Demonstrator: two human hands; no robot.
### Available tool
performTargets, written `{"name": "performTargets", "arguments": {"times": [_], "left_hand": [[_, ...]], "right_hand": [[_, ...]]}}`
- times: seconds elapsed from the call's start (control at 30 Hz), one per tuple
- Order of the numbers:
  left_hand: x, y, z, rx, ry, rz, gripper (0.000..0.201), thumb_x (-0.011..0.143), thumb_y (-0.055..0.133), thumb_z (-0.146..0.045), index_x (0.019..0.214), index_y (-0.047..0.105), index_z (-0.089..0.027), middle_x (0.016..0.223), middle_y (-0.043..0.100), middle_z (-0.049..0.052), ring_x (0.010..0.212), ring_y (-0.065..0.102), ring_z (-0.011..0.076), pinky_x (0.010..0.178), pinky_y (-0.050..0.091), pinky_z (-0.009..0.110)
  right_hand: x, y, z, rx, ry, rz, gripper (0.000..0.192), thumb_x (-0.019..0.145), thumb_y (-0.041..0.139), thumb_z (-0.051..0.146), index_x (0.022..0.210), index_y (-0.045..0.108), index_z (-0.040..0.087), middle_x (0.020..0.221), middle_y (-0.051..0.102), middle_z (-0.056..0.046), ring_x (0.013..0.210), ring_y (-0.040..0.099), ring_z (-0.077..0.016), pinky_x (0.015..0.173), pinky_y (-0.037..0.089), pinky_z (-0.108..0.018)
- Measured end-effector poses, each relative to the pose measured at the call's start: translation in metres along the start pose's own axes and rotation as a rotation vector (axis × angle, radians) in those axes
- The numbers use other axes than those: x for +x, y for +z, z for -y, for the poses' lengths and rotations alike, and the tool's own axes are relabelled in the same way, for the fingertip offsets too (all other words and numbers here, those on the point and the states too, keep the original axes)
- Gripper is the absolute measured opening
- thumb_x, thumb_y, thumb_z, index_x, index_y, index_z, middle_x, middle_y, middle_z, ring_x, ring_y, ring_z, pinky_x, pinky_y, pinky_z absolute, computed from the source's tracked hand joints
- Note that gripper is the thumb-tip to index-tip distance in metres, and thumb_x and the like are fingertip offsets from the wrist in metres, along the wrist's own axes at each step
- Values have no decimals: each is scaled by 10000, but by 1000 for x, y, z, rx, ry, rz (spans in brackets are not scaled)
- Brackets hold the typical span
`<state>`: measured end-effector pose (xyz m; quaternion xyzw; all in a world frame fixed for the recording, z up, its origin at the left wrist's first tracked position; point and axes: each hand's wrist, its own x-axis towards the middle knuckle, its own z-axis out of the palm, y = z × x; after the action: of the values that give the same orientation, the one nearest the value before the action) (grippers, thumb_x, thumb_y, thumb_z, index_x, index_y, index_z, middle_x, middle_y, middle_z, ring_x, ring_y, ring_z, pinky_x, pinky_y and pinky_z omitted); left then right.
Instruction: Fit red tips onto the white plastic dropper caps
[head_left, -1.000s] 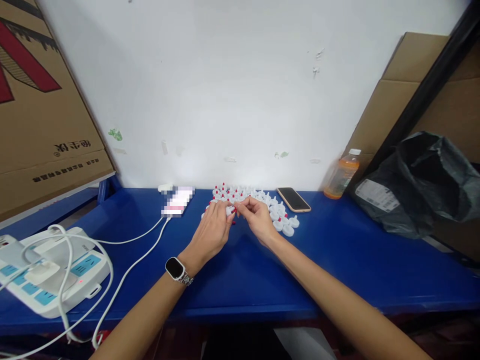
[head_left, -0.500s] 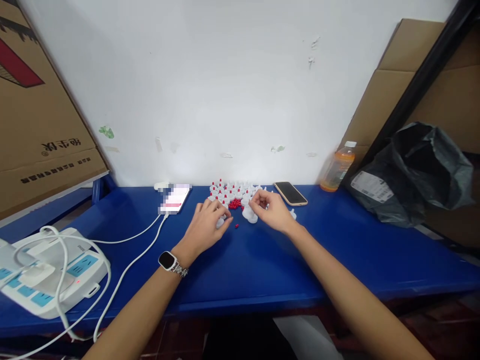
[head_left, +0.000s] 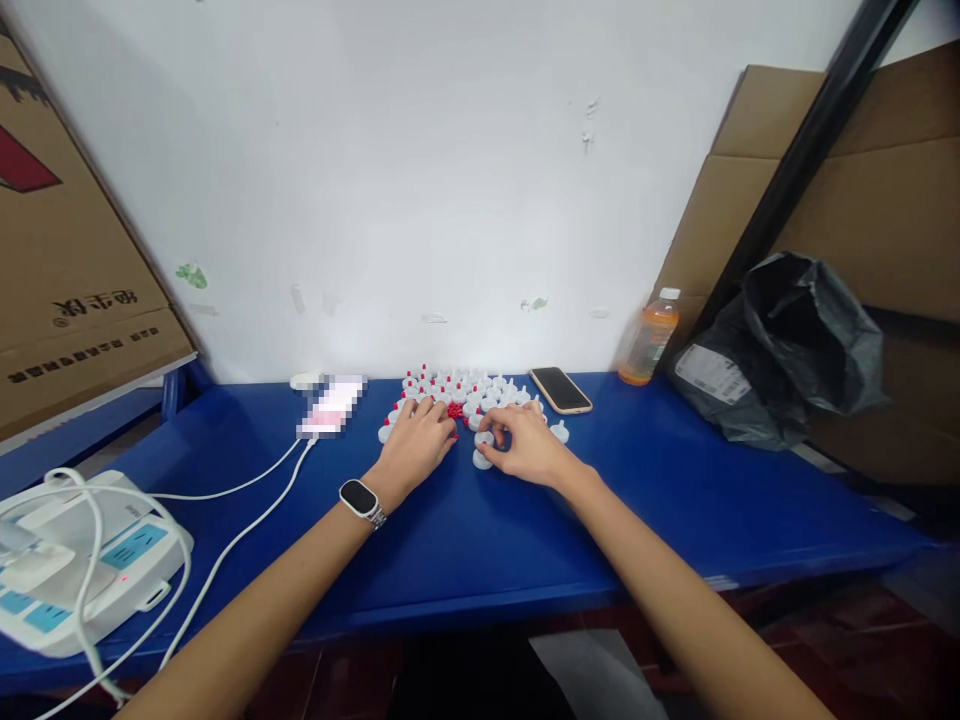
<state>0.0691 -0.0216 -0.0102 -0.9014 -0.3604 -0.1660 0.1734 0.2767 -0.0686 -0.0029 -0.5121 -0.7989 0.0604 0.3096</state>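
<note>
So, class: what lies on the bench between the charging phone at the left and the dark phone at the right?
In the head view, a cluster of small white caps, some red-tipped, with both hands, left and right, resting at its near edge.

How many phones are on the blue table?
2. One phone lies face up, screen dark, right of the white caps, near the orange bottle. The other phone lies left of the caps, plugged into a white cable.

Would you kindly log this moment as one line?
left hand: on red pellets | right hand: pinching white cap | surface: blue table
</note>
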Motion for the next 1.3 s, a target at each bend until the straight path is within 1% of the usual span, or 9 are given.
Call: {"name": "performTargets", "arguments": {"times": [0.13,0.2,0.43,0.63,0.77,0.93,1.07,1.17,1.3], "left_hand": [[12,4,-1,64,-14,-21,252,990,444,-279,971,676,-182,1019,630,124,1009,523,299,884,371,466],[16,3,-2,58,-47,-49,277,1007,397,-274,1018,660,-189,1036,633,118,1003,527,286,874,372,454],[8,-6,1,-96,-103,-131,272,1019,370,-287,1069,629,-222,1065,639,93,1019,527,269,858,379,434],[-2,-9,9,-194,-182,-111,236,1003,427,-335,1021,637,-228,1026,648,66,978,534,256,838,390,415],[-3,-12,11,-233,-269,-146,278,986,465,-395,1162,601,-227,1150,631,76,1056,523,269,870,405,421],[-7,-13,13,-273,-257,-136,334,995,450,-410,1258,534,-222,1197,645,82,1098,527,272,908,411,437],[-14,-9,22,-308,-229,-105,333,1022,373,-407,1211,551,-199,1184,638,92,1080,531,264,899,425,434],[-18,-9,25,-390,-220,-98,363,1039,306,-407,1218,539,-194,1197,615,94,1059,526,246,906,435,420],[-18,-17,20,-468,-224,-111,376,1055,230,-399,1158,540,-213,1043,636,63,967,543,221,880,441,396]], "right_hand": [[3,-11,-15,-36,101,-148,152,870,598,345,863,662,208,679,618,28,724,569,-160,836,278,-341],[15,-15,-25,-97,135,-157,163,885,566,328,842,669,209,713,657,9,769,582,-178,831,272,-349],[70,1,-42,-212,113,32,205,878,585,343,988,694,209,780,722,-28,895,617,-227,859,265,-374],[94,15,-32,-161,112,118,129,831,630,270,756,709,201,776,731,-22,800,631,-191,908,271,-393],[97,12,-16,6,98,3,135,831,633,269,748,718,205,725,726,-8,751,628,-178,916,320,-392],[74,15,12,423,42,-42,219,880,580,359,820,720,201,793,733,-20,723,614,-171,740,426,-311],[49,19,15,133,3,-68,177,898,581,333,931,711,217,889,725,-42,863,591,-211,866,373,-383],[39,21,11,-174,-100,52,116,855,663,329,895,708,229,925,699,-63,973,536,-261,906,302,-435],[40,25,12,-331,-133,153,80,856,665,288,829,704,223,910,684,-77,974,503,-279,866,281,-433]]}}
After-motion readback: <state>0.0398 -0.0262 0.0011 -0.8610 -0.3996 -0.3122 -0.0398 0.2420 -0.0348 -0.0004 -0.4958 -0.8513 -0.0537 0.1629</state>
